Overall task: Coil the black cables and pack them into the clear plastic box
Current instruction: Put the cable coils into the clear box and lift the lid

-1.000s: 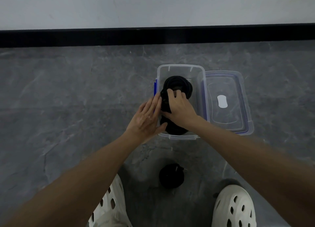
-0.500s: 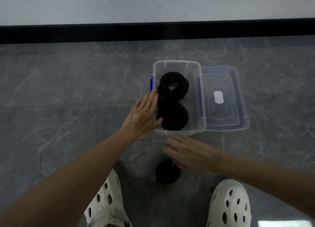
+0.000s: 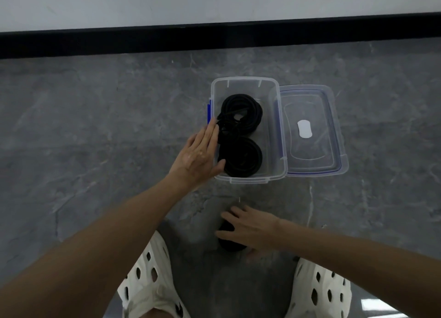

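Well short of the box, two white perforated shoes are seen on the grey floor. Between them and the box, a loose coil of black cable lies on the floor. The right hand is laid over it, palm down, fingers spread; whether the coil is gripped cannot be told. The left arm is stretched forward, and the left hand is held flat and open against the box's left wall, fingers straight, thumb at the near left corner. Inside the box two coils are packed: a near coil and a far coil, touching. The lid lies just right of the box. Beyond the box a black skirting is seen.
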